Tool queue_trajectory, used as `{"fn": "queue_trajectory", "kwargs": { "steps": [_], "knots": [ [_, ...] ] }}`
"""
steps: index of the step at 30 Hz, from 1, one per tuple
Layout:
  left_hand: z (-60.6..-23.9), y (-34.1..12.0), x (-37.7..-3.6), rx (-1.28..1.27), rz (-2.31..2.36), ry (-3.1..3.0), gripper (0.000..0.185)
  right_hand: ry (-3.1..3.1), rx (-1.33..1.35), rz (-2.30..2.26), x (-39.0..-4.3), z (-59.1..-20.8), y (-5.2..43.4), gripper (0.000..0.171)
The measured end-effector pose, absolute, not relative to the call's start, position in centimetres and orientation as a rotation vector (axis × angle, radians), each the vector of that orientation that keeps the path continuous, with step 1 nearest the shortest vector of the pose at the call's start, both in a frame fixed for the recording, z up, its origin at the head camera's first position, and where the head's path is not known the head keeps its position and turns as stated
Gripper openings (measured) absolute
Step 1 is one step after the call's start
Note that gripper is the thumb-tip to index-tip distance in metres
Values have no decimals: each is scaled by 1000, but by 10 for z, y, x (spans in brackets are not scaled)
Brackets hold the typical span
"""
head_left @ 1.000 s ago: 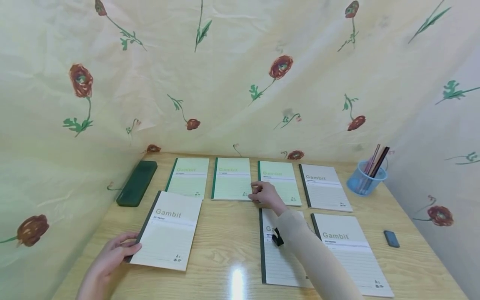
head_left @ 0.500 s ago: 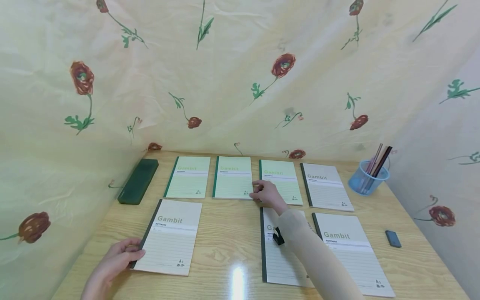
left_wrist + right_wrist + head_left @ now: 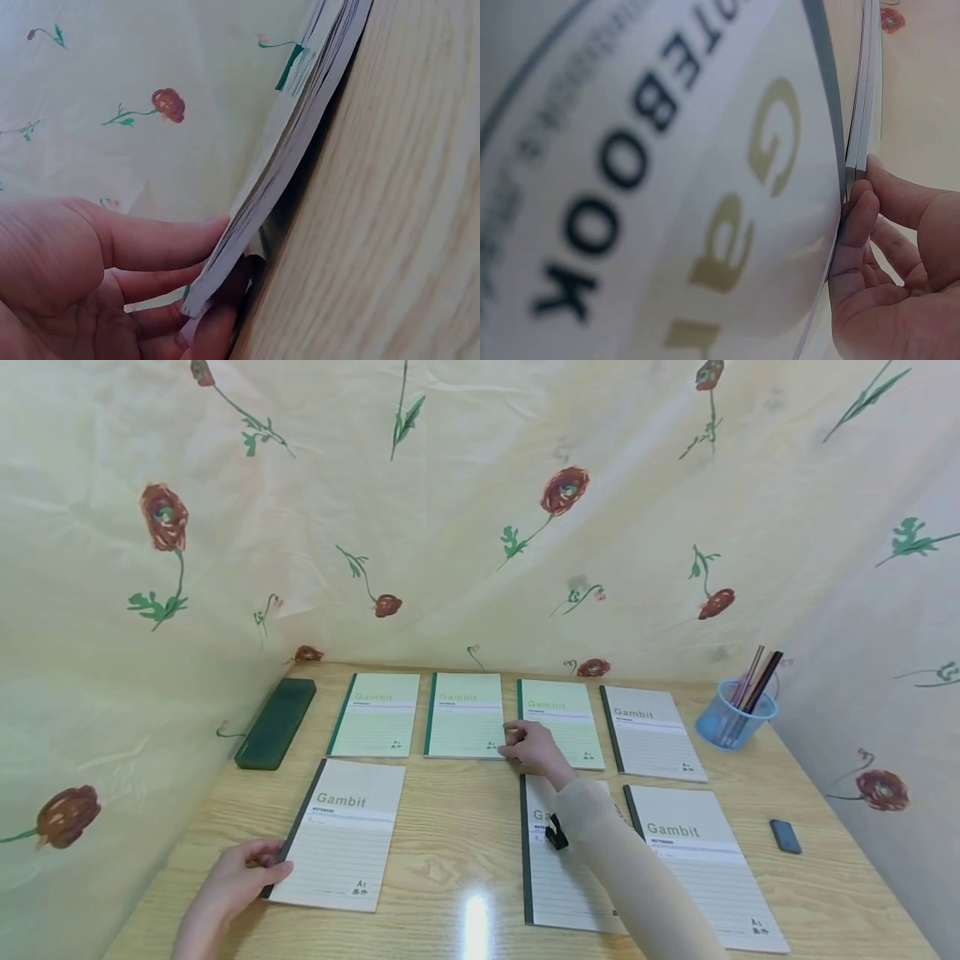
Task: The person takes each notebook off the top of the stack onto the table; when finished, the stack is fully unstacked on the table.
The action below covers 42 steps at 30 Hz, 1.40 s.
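Note:
My left hand [image 3: 243, 870] holds the near left corner of a white "Gambit" notebook [image 3: 341, 835] at the front left of the wooden table [image 3: 450, 827]. In the left wrist view the left hand [image 3: 214, 266] pinches that notebook [image 3: 300, 135], thumb on top and fingers under the slightly lifted corner. My right hand [image 3: 523, 745] reaches to the back row, its curled fingers at the near left corner of the third green notebook [image 3: 564, 720], beside the second green notebook [image 3: 465, 714]. In the right wrist view the right hand's fingertips [image 3: 859, 214] touch that notebook's thin edge [image 3: 864, 90].
A third green notebook [image 3: 375, 714] and a white one [image 3: 651, 733] lie in the back row, and two white ones [image 3: 551, 877] [image 3: 701, 860] in front. A dark green pencil case [image 3: 275, 724] lies left; a blue pen cup [image 3: 731, 717] and small dark eraser [image 3: 784, 837] stand right. Floral cloth encloses the table.
My left hand has turned the white notebook straighter and drawn it a little nearer. The right hand has stayed at the green notebook's corner.

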<state>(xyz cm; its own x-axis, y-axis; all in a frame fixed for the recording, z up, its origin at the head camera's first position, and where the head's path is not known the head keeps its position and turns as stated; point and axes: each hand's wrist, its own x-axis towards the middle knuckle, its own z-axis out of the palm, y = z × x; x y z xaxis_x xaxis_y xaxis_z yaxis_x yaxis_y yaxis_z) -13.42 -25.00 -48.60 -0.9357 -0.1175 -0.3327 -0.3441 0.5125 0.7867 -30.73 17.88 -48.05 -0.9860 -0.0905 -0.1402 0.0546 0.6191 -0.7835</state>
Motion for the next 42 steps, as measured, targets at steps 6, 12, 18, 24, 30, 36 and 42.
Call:
{"fn": "queue_trajectory", "kwargs": {
  "steps": [6,12,18,24,30,36,42],
  "knots": [
    [-483,-249,-134,-388,1289,2588,47,2664,-31,-1310,-307,-480,179,53],
    [-483,-252,-133,-354,1237,2627,45,2665,-20,-1300,-307,-479,179,53],
    [-482,-258,-136,-374,1278,2595,44,2656,-22,-1298,-308,-480,178,53],
    [-474,-262,-140,-333,1300,2675,42,2648,-14,-1301,-309,-480,180,53],
    [-460,-258,-153,-270,1356,2712,39,2658,-31,-1282,-311,-479,182,53],
    [-438,-239,-183,-221,1342,2790,37,2666,-32,-1289,-312,-479,183,52],
    [-424,-212,-222,-173,1383,2854,34,2667,-24,-1294,-311,-481,180,52]
  ]
}}
